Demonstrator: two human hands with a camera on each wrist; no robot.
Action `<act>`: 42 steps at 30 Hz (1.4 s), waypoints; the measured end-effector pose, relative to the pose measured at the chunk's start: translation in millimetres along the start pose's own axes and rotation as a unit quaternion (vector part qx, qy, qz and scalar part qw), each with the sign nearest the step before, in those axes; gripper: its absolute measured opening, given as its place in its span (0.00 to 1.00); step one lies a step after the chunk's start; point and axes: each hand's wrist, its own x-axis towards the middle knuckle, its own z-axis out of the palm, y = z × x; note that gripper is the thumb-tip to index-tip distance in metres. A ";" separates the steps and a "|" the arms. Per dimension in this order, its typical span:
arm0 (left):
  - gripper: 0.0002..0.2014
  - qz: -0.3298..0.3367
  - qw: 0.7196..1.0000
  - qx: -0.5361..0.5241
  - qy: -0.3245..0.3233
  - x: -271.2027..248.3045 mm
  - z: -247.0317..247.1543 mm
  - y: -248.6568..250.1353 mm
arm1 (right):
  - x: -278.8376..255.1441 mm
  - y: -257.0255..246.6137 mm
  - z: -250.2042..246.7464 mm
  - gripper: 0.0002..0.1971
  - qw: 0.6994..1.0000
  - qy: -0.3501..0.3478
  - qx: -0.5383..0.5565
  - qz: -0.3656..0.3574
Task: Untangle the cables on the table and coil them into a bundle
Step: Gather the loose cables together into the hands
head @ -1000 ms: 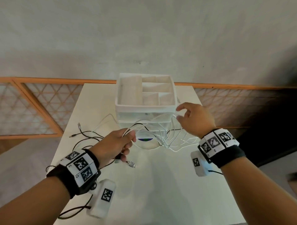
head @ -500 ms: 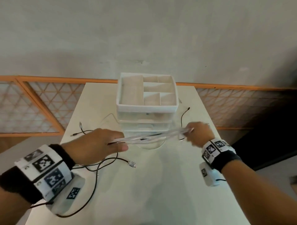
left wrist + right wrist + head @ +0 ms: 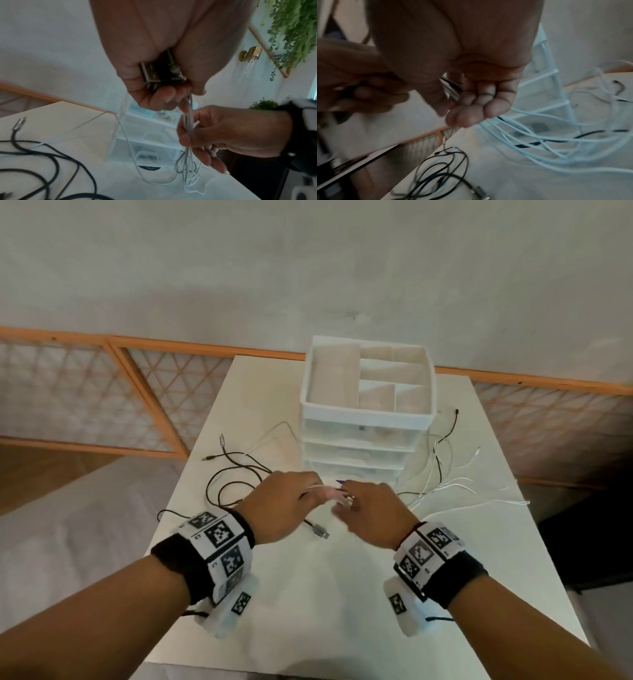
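Observation:
My hands meet in front of the drawer unit, just above the white table. My left hand grips a bunch of white cable strands with a metal plug in its palm. My right hand is close beside it, its fingers curled round the same strands. The rest of the white cable trails in loose loops to the right. A black cable lies tangled on the table to the left, its metal connector under my left hand.
A white drawer organizer with an open divided top stands at the back middle of the table. A thin black lead curls at its right side. The table's left edge drops to the floor beside an orange lattice fence.
Half a second ago my hands were apart with the white strands stretched taut between them. They have now come together, and the strands between them have gone slack.

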 end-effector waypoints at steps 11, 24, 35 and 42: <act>0.21 -0.232 0.973 0.012 0.011 -10.5 -3.9 -40.3 | 2.4 -2.7 72.0 0.28 0.995 -0.084 -0.030 -0.053; 0.15 -0.374 0.823 -0.423 0.058 -14.5 -0.1 -29.1 | -5.2 -20.6 29.2 0.11 0.944 -0.100 0.305 0.079; 0.11 -0.268 0.856 -0.439 -0.053 25.9 -3.3 48.2 | -41.2 -49.5 -25.7 0.12 0.940 0.063 0.334 0.018; 0.11 -0.238 0.920 -0.299 -0.089 23.0 -7.7 59.9 | -40.8 -32.8 -30.1 0.09 0.977 0.049 0.207 -0.014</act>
